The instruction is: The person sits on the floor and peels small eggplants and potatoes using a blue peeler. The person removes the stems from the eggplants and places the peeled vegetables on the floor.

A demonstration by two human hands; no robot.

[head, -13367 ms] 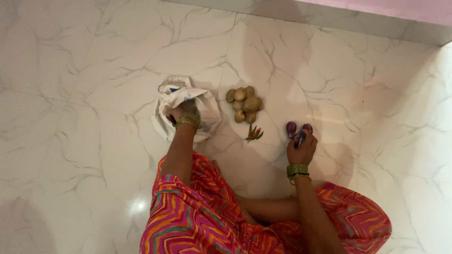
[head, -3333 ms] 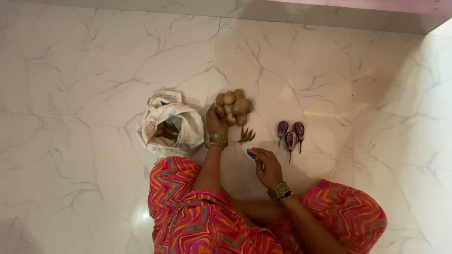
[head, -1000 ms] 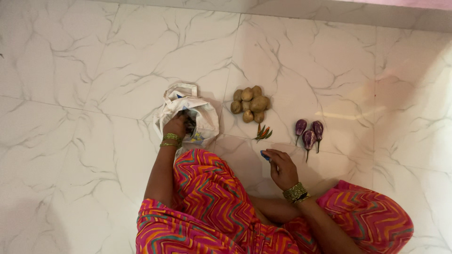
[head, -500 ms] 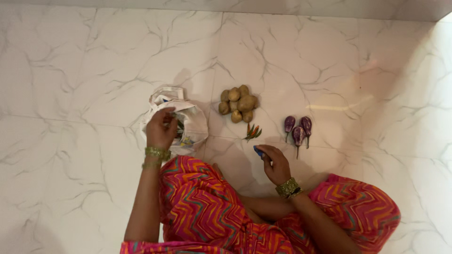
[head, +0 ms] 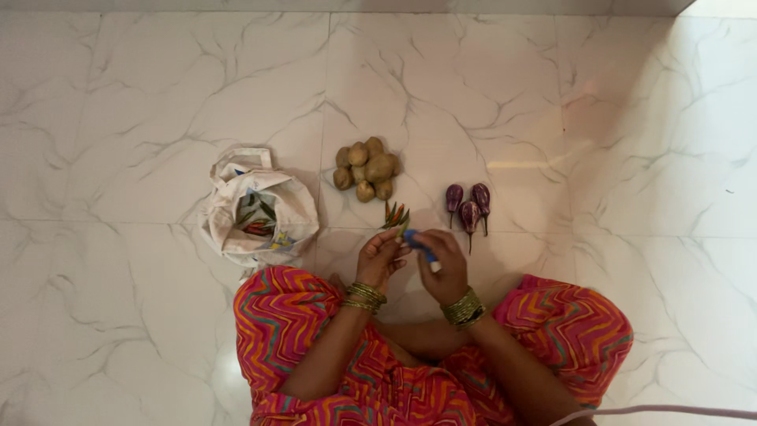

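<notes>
Her right hand (head: 443, 264) grips a small blue-handled knife (head: 420, 248), long axis ten-to-four, while her left hand (head: 380, 256) at nine o'clock pinches a green chilli (head: 404, 229).

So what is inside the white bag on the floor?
Through the open mouth of the white bag a few green and red chillies show. Whatever lies deeper is covered by the folded cloth.

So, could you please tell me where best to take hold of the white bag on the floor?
Probably by the loop handle at the far end of the white bag, coming from above. The handle lies free on the floor, while the mouth gapes upward with chillies inside, so lifting there should keep them in.
</notes>
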